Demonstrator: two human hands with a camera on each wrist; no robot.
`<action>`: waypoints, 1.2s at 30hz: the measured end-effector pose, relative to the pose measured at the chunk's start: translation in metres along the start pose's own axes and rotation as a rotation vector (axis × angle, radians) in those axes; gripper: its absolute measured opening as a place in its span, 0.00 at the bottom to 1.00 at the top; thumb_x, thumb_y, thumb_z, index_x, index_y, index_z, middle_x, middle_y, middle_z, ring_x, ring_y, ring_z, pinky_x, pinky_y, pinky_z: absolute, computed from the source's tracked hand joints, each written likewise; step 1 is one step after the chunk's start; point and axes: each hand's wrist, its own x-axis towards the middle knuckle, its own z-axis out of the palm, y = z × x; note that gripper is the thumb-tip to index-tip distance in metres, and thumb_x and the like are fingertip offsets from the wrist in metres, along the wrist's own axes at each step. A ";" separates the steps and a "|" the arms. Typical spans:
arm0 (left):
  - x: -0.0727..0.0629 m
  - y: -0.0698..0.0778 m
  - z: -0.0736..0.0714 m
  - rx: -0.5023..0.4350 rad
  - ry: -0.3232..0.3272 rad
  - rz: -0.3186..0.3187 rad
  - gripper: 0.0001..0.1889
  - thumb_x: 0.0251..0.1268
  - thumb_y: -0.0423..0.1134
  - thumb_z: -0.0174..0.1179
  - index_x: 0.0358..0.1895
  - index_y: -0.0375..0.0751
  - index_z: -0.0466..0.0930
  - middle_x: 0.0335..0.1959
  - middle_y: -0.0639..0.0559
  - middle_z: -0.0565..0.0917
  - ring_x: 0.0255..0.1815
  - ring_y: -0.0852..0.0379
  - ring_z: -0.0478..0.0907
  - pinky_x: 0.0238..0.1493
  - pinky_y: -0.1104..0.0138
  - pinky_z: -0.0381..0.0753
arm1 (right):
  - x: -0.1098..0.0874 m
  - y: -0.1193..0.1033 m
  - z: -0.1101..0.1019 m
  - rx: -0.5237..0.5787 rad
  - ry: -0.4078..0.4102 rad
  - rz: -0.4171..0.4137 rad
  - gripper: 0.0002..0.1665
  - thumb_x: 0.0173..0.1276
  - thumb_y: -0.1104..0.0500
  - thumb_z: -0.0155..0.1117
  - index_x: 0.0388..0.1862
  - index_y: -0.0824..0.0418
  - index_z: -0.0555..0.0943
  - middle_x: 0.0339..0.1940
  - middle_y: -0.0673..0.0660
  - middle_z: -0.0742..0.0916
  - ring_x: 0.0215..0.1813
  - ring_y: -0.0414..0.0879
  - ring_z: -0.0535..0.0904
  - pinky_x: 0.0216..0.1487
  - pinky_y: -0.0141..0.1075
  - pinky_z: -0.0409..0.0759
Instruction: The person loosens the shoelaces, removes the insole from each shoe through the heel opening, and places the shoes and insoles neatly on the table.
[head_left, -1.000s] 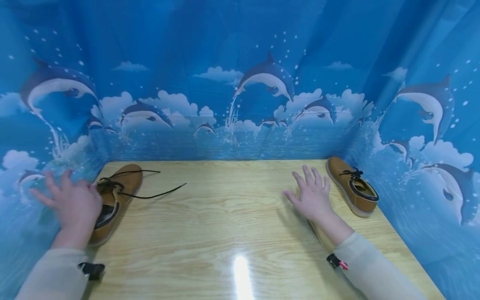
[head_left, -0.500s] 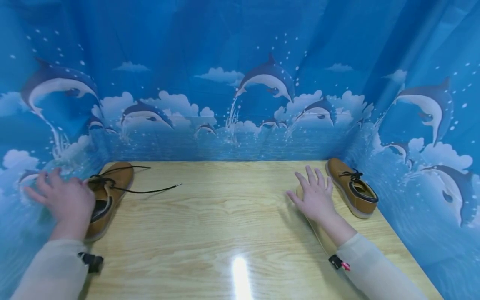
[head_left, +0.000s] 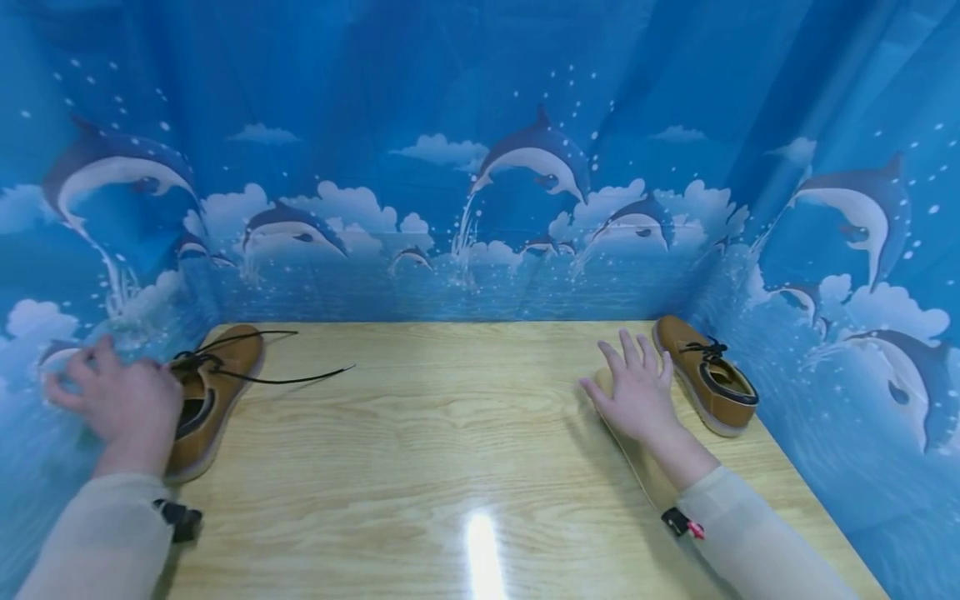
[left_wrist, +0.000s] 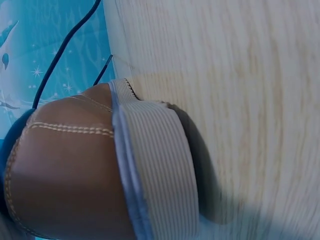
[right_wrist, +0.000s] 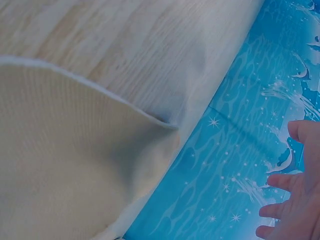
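At the far left lies a brown lace-up shoe (head_left: 210, 392) with loose black laces (head_left: 285, 379). My left hand (head_left: 131, 400) is at its outer side, and thumb and forefinger appear to pinch the shoe near its opening. That contact is mostly hidden; the other fingers stick out leftward. In the left wrist view the shoe's heel (left_wrist: 70, 175) and ribbed sole (left_wrist: 155, 165) show close up, without the hand. My right hand (head_left: 637, 392) is spread over a long beige, insole-like piece (right_wrist: 60, 135), with the fingers straight. Whether it touches the piece I cannot tell.
A second brown shoe (head_left: 705, 375), its laces tied, lies at the right back of the wooden table (head_left: 420, 433). Blue dolphin-print curtains (head_left: 375, 125) surround the table at the back and sides. A bright light reflection (head_left: 483, 550) shows near the front.
My left hand and the left shoe, with its laces trailing, have shifted left together. My right hand has drifted slightly right, still spread. The tied shoe stays put.
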 end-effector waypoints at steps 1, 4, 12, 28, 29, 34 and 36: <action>0.000 0.000 0.000 0.002 -0.002 0.002 0.15 0.74 0.33 0.50 0.43 0.18 0.74 0.78 0.26 0.36 0.76 0.25 0.32 0.72 0.33 0.31 | 0.000 0.001 0.000 0.002 0.001 0.002 0.45 0.72 0.33 0.55 0.77 0.58 0.62 0.81 0.68 0.55 0.79 0.69 0.41 0.70 0.74 0.33; -0.002 0.000 -0.001 0.012 -0.005 0.015 0.16 0.75 0.35 0.49 0.46 0.19 0.74 0.78 0.26 0.36 0.77 0.25 0.30 0.72 0.33 0.30 | 0.001 0.003 -0.001 0.002 0.003 0.005 0.45 0.73 0.32 0.53 0.77 0.58 0.63 0.81 0.68 0.55 0.79 0.69 0.42 0.70 0.74 0.33; -0.013 0.009 -0.009 0.028 0.022 0.122 0.20 0.74 0.41 0.52 0.52 0.22 0.74 0.77 0.24 0.41 0.77 0.30 0.19 0.70 0.30 0.27 | 0.002 0.007 -0.008 0.016 -0.008 0.030 0.45 0.73 0.34 0.54 0.78 0.58 0.61 0.81 0.69 0.54 0.79 0.71 0.42 0.70 0.74 0.32; -0.039 0.048 -0.012 -0.113 0.062 0.415 0.27 0.74 0.46 0.56 0.66 0.28 0.68 0.71 0.24 0.59 0.78 0.28 0.28 0.71 0.30 0.29 | 0.005 0.021 -0.026 0.017 -0.035 0.098 0.48 0.73 0.30 0.50 0.78 0.61 0.61 0.81 0.71 0.51 0.78 0.73 0.40 0.68 0.76 0.36; -0.040 0.050 -0.010 -0.119 0.059 0.429 0.28 0.74 0.46 0.56 0.67 0.30 0.67 0.71 0.24 0.60 0.78 0.28 0.28 0.71 0.30 0.28 | 0.005 0.023 -0.027 0.018 -0.034 0.102 0.48 0.73 0.30 0.50 0.78 0.61 0.61 0.81 0.71 0.51 0.78 0.73 0.40 0.67 0.76 0.37; -0.049 0.060 -0.003 -0.145 0.042 0.495 0.30 0.75 0.48 0.56 0.71 0.33 0.65 0.73 0.27 0.60 0.79 0.29 0.28 0.71 0.31 0.27 | 0.006 0.034 -0.025 0.013 -0.045 0.129 0.49 0.73 0.29 0.48 0.79 0.62 0.59 0.80 0.72 0.51 0.77 0.75 0.41 0.66 0.77 0.37; -0.054 0.065 0.000 -0.157 0.037 0.528 0.31 0.74 0.49 0.56 0.71 0.32 0.65 0.73 0.27 0.60 0.79 0.28 0.30 0.71 0.31 0.28 | 0.006 0.039 -0.024 0.008 -0.050 0.146 0.50 0.73 0.29 0.48 0.79 0.61 0.57 0.80 0.72 0.51 0.77 0.75 0.41 0.66 0.77 0.36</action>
